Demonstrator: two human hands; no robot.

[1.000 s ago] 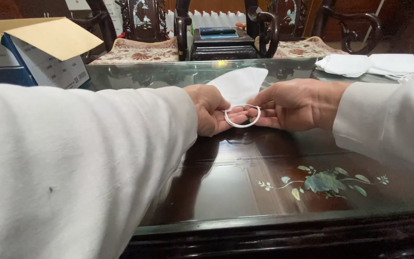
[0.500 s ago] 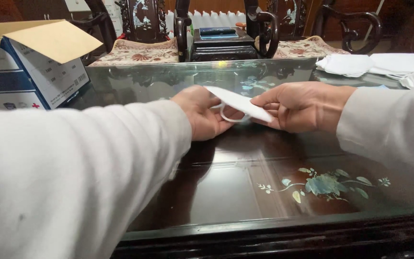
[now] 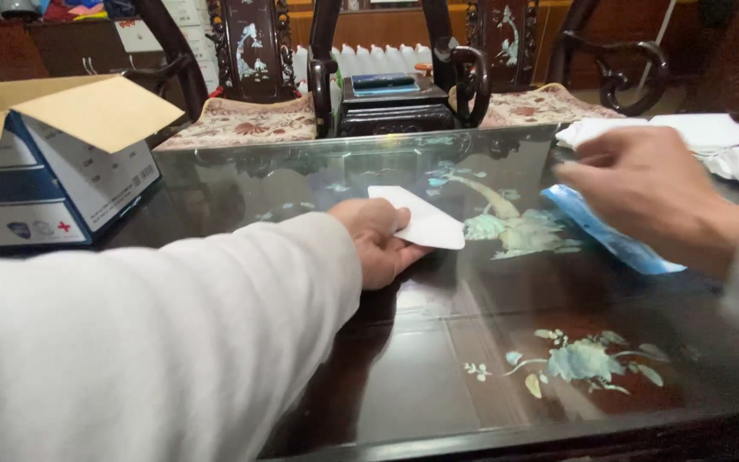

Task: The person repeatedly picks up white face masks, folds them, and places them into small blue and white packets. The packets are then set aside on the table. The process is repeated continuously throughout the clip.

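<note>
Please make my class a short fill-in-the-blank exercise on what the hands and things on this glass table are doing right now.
1. The left hand holds a folded white ____.
2. The right hand hovers over a ____ plastic wrapper.
3. The open cardboard box stands at the table's ____ edge.
4. A stack of white masks lies beyond the ____ hand.

Missing words: mask; blue; left; right

**Both my arms out, hands apart**

My left arm runs from lower left to frame centre, sleeve white, left hand low, fingers curled in a pinch. My right hand hangs raised at the right edge, blurred, fingers loosely bent and pointing left.
</note>
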